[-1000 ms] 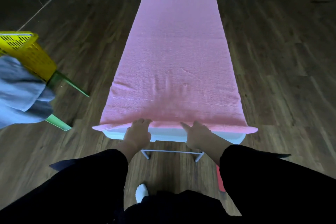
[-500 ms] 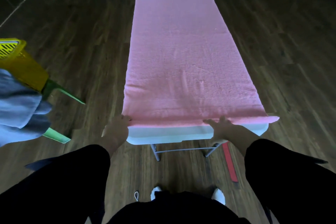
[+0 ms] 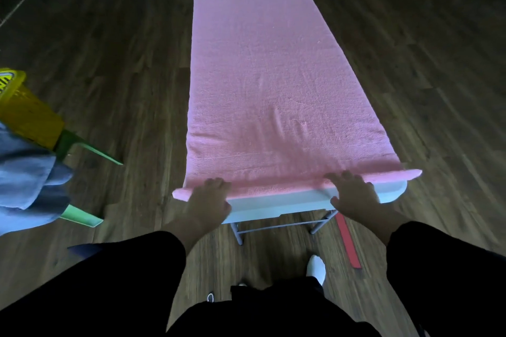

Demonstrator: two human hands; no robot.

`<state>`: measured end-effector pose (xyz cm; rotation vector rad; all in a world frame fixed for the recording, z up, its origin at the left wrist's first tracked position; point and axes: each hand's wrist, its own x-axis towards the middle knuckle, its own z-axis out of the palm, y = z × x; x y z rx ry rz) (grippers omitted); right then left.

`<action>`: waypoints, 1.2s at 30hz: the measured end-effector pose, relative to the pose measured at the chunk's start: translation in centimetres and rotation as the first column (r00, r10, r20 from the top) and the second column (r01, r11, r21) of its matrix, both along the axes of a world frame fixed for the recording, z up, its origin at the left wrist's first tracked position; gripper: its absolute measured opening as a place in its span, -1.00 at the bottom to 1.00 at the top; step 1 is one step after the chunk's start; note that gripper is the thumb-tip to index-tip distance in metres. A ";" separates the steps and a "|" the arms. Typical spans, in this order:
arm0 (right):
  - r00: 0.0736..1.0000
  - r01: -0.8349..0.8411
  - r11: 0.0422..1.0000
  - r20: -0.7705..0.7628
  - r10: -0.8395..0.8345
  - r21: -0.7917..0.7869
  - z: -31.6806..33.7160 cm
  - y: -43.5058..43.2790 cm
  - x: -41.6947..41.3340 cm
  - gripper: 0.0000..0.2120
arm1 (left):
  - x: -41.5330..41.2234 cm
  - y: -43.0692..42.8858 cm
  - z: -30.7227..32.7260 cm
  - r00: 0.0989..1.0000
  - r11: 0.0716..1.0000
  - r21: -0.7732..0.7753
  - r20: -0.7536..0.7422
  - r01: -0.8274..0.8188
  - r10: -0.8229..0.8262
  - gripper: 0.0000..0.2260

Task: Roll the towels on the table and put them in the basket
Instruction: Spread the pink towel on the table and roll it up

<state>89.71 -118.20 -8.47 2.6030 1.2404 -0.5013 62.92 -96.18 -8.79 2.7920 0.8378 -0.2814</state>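
A pink towel [image 3: 262, 85] is spread flat along the tabletop [image 3: 273, 204], covering it almost wholly. Its long axis runs straight away from the person, and its short near hem lies across the near edge, overhanging a little at both corners.

The left grip [image 3: 208, 194] is set on the hem near its left corner and the right grip [image 3: 353, 191] toward its right corner, well apart, with the fingers laid over the cloth. Whether the hem is pinched or merely pressed cannot be told, since the thumbs are largely hidden.

The whole length of the towel lies ahead of both grips, so the roll is judged to run forward from the hem, along the long axis. Neither grip is nearer; the hem is met about squarely, which should keep the roll even. A few faint creases are seen just ahead of the hem.

A yellow basket [image 3: 24, 115] is seen at the far left, off the tabletop, with what is probably a blue towel [image 3: 24, 172] draped beside it.
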 end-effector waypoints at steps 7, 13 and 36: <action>0.983 0.172 0.983 0.056 -0.176 0.061 -0.6 -3.4 4.9 -0.53 | 2.6 -1.4 -0.7 0.997 0.999 -0.027 -0.071 -0.023 0.021 -0.61; 0.982 0.054 0.998 0.185 -0.049 -0.020 -1.1 -3.3 7.5 -0.53 | 2.9 -0.4 -0.6 0.994 0.999 -0.014 -0.096 -0.045 0.044 -0.50; 0.998 -0.026 0.979 -0.044 0.035 0.200 -1.5 -2.3 15.8 -0.57 | 4.7 2.8 -0.4 0.970 0.967 -0.097 -0.084 -0.235 0.227 -0.61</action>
